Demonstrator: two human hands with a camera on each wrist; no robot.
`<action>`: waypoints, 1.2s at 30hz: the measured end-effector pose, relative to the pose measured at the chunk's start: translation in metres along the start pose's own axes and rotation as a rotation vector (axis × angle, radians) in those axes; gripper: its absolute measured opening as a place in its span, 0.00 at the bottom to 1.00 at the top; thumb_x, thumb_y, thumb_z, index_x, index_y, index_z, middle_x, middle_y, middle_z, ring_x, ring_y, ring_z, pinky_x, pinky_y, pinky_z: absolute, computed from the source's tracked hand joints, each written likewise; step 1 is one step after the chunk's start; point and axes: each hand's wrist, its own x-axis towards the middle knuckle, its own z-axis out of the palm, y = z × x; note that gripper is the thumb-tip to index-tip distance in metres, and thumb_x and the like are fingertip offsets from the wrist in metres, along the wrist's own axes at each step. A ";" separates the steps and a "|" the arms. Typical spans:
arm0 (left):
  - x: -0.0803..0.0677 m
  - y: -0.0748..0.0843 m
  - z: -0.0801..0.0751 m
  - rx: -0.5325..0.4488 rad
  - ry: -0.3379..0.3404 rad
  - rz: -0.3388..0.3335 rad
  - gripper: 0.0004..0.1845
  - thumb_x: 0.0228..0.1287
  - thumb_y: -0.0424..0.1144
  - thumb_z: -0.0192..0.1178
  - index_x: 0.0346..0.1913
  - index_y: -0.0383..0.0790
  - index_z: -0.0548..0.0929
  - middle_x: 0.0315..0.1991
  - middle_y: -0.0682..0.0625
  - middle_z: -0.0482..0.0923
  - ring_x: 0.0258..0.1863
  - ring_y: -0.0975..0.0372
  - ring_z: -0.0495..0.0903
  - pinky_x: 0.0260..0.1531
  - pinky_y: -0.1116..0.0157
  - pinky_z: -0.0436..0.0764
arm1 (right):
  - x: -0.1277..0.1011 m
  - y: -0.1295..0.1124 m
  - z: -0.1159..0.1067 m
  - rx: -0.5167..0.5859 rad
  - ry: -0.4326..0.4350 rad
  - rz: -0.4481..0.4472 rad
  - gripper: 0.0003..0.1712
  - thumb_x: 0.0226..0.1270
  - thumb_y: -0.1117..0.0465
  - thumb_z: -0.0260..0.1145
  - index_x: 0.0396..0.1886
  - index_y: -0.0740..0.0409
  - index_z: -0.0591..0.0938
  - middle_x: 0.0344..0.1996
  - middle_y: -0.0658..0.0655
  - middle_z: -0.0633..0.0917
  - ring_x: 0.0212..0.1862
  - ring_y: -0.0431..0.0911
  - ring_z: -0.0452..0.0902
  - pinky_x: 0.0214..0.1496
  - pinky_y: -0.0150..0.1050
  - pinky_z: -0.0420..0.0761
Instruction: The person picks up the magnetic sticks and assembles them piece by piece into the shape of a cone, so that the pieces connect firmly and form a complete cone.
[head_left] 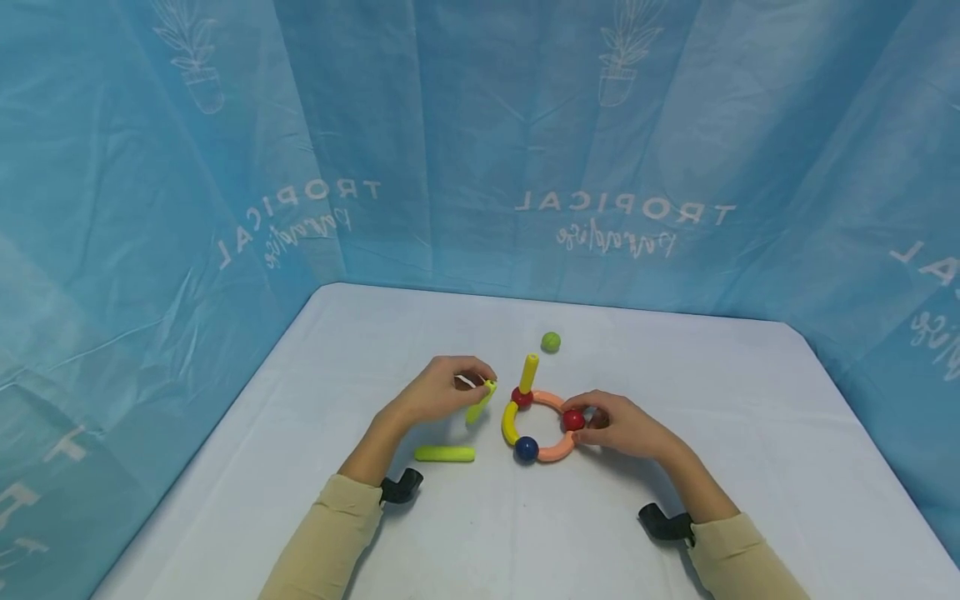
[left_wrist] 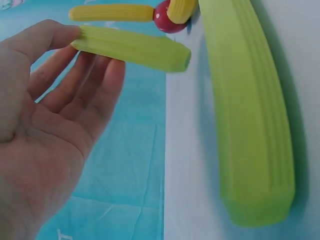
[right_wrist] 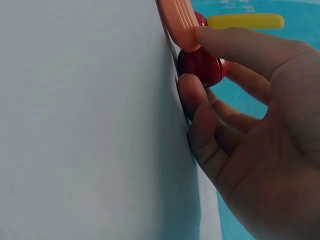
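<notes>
Left hand (head_left: 438, 390) pinches a green stick (head_left: 481, 401) — right hand (head_left: 624, 426) holds a red ball (head_left: 573, 420).

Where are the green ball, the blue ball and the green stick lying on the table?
green ball (head_left: 551, 342), head view, middle of the ball.
blue ball (head_left: 527, 448), head view, middle of the ball, at the near side of the ring.
green stick (head_left: 445, 454), head view, middle of its length, flat on the table.

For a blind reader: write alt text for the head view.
A person's left hand pinches a lime-green rod while the right hand grips a red ball in a ring of curved pieces on a white table. Another lime-green rod and a green ball lie nearby.
</notes>
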 end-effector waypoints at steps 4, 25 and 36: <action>0.000 0.005 0.000 -0.035 0.040 0.007 0.09 0.63 0.39 0.64 0.46 0.48 0.84 0.41 0.61 0.80 0.41 0.67 0.78 0.43 0.68 0.79 | 0.001 -0.002 0.003 -0.023 0.012 0.001 0.25 0.57 0.53 0.73 0.56 0.42 0.79 0.42 0.44 0.78 0.36 0.46 0.73 0.33 0.38 0.77; -0.001 0.023 0.008 -0.247 0.050 0.069 0.09 0.61 0.39 0.67 0.44 0.50 0.84 0.41 0.56 0.81 0.43 0.63 0.80 0.44 0.64 0.80 | 0.005 -0.007 0.013 -0.071 0.025 -0.005 0.28 0.54 0.42 0.73 0.53 0.44 0.79 0.34 0.45 0.79 0.33 0.44 0.73 0.29 0.37 0.76; 0.000 0.023 0.015 -0.251 0.006 0.120 0.10 0.62 0.39 0.66 0.46 0.44 0.84 0.43 0.57 0.81 0.43 0.63 0.80 0.44 0.63 0.80 | 0.003 -0.014 0.016 -0.082 0.039 -0.002 0.27 0.54 0.41 0.73 0.52 0.44 0.79 0.34 0.45 0.79 0.33 0.44 0.73 0.29 0.37 0.76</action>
